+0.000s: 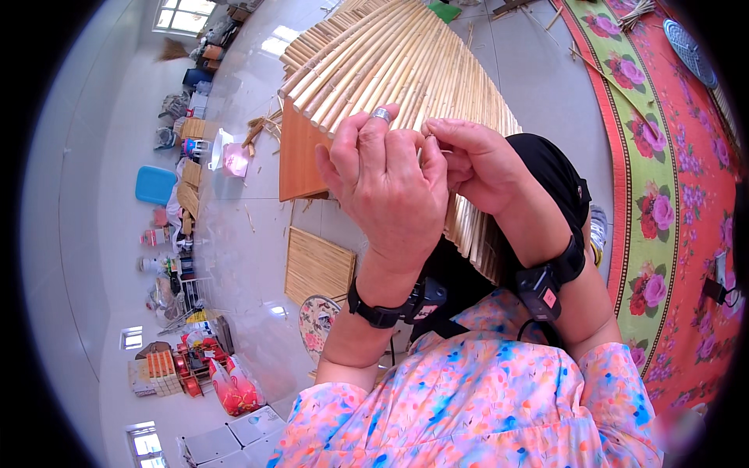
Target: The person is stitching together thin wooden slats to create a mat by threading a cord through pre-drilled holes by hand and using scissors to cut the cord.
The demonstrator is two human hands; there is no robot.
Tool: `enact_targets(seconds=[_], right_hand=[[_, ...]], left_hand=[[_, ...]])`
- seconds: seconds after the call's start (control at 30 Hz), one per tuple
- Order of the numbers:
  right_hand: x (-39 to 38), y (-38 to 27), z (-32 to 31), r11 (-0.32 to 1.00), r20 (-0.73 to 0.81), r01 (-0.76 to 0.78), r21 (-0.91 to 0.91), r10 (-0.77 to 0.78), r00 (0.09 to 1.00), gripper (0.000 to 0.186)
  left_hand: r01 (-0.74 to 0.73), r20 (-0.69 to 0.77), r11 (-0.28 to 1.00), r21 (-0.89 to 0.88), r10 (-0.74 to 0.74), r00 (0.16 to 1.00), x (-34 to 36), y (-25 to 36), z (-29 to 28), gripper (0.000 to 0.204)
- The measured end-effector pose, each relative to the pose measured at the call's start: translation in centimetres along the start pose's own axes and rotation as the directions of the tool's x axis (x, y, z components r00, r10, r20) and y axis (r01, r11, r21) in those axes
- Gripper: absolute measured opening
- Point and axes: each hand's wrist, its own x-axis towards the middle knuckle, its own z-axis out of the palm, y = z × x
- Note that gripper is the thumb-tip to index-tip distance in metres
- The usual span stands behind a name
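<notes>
A mat of pale reed stalks (406, 70), laid side by side and fanned out, spreads before me and slopes down between my arms to my lap. My left hand (386, 171), with a ring on one finger, rests on the mat's near edge, its thumb and forefinger pinched together. Close against it, my right hand (484, 160) is also closed, thumb and forefinger meeting at the left fingertips. Whatever lies between the fingertips is too small to make out. Each wrist carries a black strap with a small device.
Under the mat's left side stands an orange-brown wooden block or stool (300, 156). A flat reed panel (316, 265) and a floral round seat (318, 324) are at left. Red floral cloth (702, 226) covers the right side. Household goods and a blue tub (156, 185) line the wall.
</notes>
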Motion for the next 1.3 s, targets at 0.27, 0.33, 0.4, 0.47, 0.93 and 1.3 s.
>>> enact_targets(seconds=[0.27,0.33,0.4,0.47,0.93,1.3], right_hand=[[-0.1,0.1,0.0,0.997,-0.09,0.053,-0.054,-0.058,0.994,0.018],[-0.3,0.1,0.0,0.997,-0.126,0.045,-0.056,-0.052,0.991,0.018],[-0.5,0.0,0.2,0.999,-0.153,0.021,-0.035,-0.026,0.988,0.019],[-0.6,-0.1,0.3,0.998,-0.121,0.026,-0.065,-0.034,0.992,0.019],[-0.6,-0.1,-0.2,0.982,-0.148,0.095,-0.163,-0.119,0.982,0.018],[-0.4,-0.2,-0.2,0.974,-0.179,0.157,-0.162,-0.185,0.966,0.017]], left_hand=[[0.002,0.006,1.0,-0.015,-0.002,1.0,0.0,-0.1,-0.2,0.014],[0.0,0.003,1.0,-0.027,0.0,1.0,-0.1,-0.1,-0.2,0.014],[-0.005,0.004,0.999,-0.044,0.005,1.0,-0.3,-0.2,-0.3,0.014],[-0.016,0.01,0.997,-0.073,0.017,1.0,-0.4,-0.3,-0.6,0.015],[-0.007,0.028,1.0,-0.018,0.007,1.0,-1.2,0.4,-1.4,0.014],[-0.012,0.011,0.999,-0.039,0.012,1.0,-0.8,0.5,-1.5,0.011]])
